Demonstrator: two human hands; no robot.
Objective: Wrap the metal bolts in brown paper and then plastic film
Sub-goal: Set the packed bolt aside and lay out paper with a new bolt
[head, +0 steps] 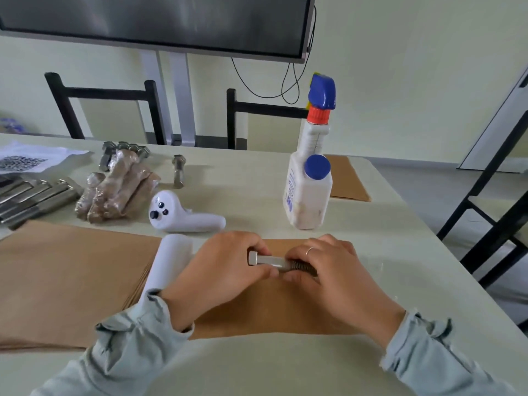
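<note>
Head view: both hands meet over a sheet of brown paper (pixel 274 307) lying on the table (pixel 285 367). The left hand (pixel 220 267) pinches the hex-head end of a metal bolt (pixel 268 260), thumb under the shank and fingers curled over the top. The right hand (pixel 331 270) grips the threaded end, its fingers curled over the threads; a ring sits on one finger. The bolt lies level between the two sets of fingertips, just above or on the paper; which of the two cannot be told.

The sheet's far edge runs just beyond the fingertips, and its near edge lies below the wrists, with bare table toward the person. Just left of the left fingers lies a white roll of plastic film (pixel 168 261), resting on a larger stack of brown paper (pixel 71 281). Beyond the fingers, near, sits a white handheld controller (pixel 183 214); further left lie the wrapped bolts (pixel 114 190) and bare bolts (pixel 31 198). Beyond the right fingers stands a spray bottle (pixel 311 172), upright. To the right of the right hand the tabletop is open up to its edge.
</note>
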